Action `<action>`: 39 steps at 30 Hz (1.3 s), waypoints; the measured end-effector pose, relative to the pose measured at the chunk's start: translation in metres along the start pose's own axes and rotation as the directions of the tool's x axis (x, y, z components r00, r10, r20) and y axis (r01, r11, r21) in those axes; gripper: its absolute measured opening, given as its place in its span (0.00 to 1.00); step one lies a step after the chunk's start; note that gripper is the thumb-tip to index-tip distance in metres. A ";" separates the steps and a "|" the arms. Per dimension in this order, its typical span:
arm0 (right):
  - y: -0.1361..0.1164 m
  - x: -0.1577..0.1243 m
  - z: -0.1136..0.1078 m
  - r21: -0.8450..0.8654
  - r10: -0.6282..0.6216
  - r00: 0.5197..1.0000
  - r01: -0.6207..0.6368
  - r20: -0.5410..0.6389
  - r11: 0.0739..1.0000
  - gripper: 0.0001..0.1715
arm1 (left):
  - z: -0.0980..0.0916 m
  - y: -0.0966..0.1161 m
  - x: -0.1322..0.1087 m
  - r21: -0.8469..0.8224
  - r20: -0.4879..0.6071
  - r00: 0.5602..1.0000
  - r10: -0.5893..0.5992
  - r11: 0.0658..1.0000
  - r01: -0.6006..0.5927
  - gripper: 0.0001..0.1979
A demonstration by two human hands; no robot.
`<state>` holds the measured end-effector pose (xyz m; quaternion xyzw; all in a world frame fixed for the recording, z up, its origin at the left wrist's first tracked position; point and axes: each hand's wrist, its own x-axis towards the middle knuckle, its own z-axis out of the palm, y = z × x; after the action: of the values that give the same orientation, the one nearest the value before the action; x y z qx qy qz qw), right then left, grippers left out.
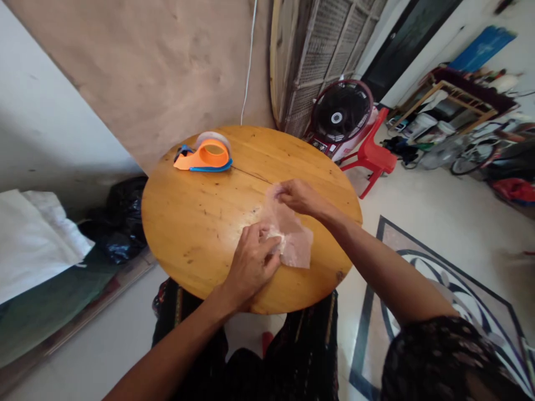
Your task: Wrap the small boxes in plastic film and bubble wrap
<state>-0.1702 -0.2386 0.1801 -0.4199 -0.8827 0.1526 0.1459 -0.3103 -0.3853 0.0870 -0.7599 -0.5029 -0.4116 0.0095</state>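
A sheet of thin, translucent pinkish wrap point(297, 243) lies on the round wooden table point(188, 223), crumpled whitish near its middle. My left hand point(256, 259) rests on the table, its fingers closed on that bunched middle part; whether something is inside the bunch I cannot make out. The far end of the wrap is pinched between the fingers of my right hand point(295, 196), beyond and to the right of the left one. An orange and blue tape dispenser point(204, 155) with a roll of clear tape stands at the table's far left.
Behind the table on the right stand a round dark red fan point(341, 114) and a red plastic chair point(373, 153). Black plastic bags point(121, 223) and a white sack point(37, 239) lie to the left. A wooden panel point(167, 61) rises behind the table.
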 end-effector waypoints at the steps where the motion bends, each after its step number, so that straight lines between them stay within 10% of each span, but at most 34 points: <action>1: 0.010 0.006 0.001 0.084 0.002 1.000 -0.004 0.015 0.996 0.11 | 0.000 0.001 -0.001 -0.002 -0.003 1.000 0.000 1.000 0.000 0.13; 13: 0.064 0.040 0.027 0.609 0.063 0.986 -0.146 0.156 0.780 0.08 | -0.011 0.000 0.012 -0.008 0.100 0.995 0.005 1.000 -0.004 0.11; 16: 0.058 0.020 0.009 0.441 0.070 0.995 -0.030 -0.073 0.897 0.10 | -0.013 0.000 0.014 -0.017 0.121 0.991 -0.057 0.998 0.059 0.13; 19: 0.022 -0.051 -0.016 0.234 0.060 0.824 0.090 -0.563 0.968 0.08 | -0.014 0.000 0.015 -0.032 0.149 0.983 -0.110 0.993 0.116 0.13; 21: -0.010 -0.110 -0.019 0.133 -0.093 0.749 0.236 -0.656 0.963 0.07 | -0.014 -0.001 0.016 -0.048 0.162 0.978 -0.129 0.989 0.139 0.12; 24: -0.042 -0.170 0.011 0.175 -0.359 0.839 0.458 -0.410 0.871 0.06 | -0.013 0.002 0.016 -0.082 0.167 0.975 -0.149 0.983 0.165 0.12; 30: -0.016 -0.146 0.090 -0.045 -0.207 0.888 0.207 -0.410 0.977 0.30 | -0.009 0.013 0.003 -0.156 0.146 0.934 -0.327 0.924 0.348 0.13; 39: 0.006 -0.122 0.085 0.135 -0.208 0.931 0.257 -0.299 0.957 0.26 | -0.028 -0.002 0.000 -0.325 0.265 0.723 -0.639 0.646 0.690 0.24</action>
<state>-0.1249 -0.3430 0.0850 -0.3152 -0.8800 0.1486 0.3227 -0.3290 -0.3966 0.1048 -0.5311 -0.6503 -0.4314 -0.3301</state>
